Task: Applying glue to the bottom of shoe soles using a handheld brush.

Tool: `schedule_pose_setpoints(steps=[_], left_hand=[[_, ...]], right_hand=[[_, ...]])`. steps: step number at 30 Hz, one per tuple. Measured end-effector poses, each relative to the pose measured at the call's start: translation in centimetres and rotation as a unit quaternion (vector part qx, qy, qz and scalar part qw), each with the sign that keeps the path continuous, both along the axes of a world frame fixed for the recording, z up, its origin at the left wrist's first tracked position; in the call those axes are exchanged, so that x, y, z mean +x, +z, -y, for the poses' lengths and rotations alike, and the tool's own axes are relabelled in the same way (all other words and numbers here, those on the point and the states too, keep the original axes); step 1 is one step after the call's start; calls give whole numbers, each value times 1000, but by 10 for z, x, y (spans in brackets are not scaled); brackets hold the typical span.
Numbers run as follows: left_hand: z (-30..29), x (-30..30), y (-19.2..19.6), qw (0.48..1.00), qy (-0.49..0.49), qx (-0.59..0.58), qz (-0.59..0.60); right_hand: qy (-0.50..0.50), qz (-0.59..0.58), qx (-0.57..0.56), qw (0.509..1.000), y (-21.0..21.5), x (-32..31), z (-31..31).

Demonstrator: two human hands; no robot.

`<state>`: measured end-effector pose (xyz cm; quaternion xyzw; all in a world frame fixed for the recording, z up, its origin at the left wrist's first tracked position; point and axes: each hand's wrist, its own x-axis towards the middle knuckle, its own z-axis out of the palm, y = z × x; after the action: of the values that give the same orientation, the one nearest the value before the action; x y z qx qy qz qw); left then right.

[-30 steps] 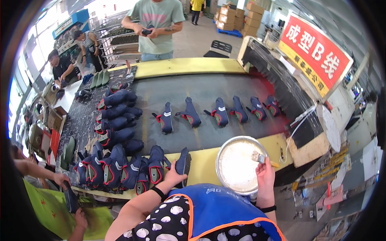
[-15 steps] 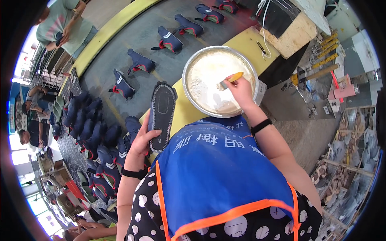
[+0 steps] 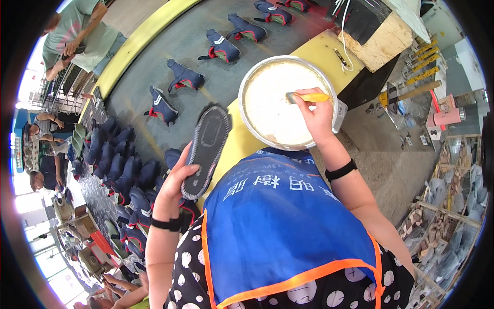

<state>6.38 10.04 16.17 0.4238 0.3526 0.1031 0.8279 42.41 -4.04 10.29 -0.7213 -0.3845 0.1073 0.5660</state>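
My left hand [image 3: 177, 177] is closed around a dark shoe upper [image 3: 208, 149], with its flat black underside and stitched rim turned up toward me. The thumb presses on that underside near the lower end. Over a round metal bowl [image 3: 242, 105], my right hand [image 3: 318, 119] grips a brush [image 3: 313, 97] by its yellow handle. The bristles point left, at or just above the creamy white paste [image 3: 267, 100] in the bowl; whether they touch it I cannot tell.
Several navy shoe uppers [image 3: 222, 46] with red trim lie spaced along the grey belt [image 3: 206, 82]. More uppers [image 3: 116, 165] crowd at the left. A knife-like tool [image 3: 340, 56] lies on the yellow ledge [image 3: 324, 49] beyond the bowl. Another person [image 3: 77, 38] stands across the belt.
My right hand has drawn the brush slightly to the right and turned its handle more level. The shoe upper in my left hand now leans more to the right.
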Motion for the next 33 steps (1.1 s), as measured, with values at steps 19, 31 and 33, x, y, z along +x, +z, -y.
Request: schedule_pose_setpoints(steps=[19, 31, 33], left_hand=[[-17, 88, 14, 974, -222, -30, -44], [-21, 63, 6, 965, -187, -179, 43], [-21, 62, 5, 970, -187, -150, 48]], right_hand=[[270, 223, 59, 935, 68, -23, -10], [265, 55, 98, 958, 70, -37, -19], [187, 63, 89, 976, 59, -30, -24]])
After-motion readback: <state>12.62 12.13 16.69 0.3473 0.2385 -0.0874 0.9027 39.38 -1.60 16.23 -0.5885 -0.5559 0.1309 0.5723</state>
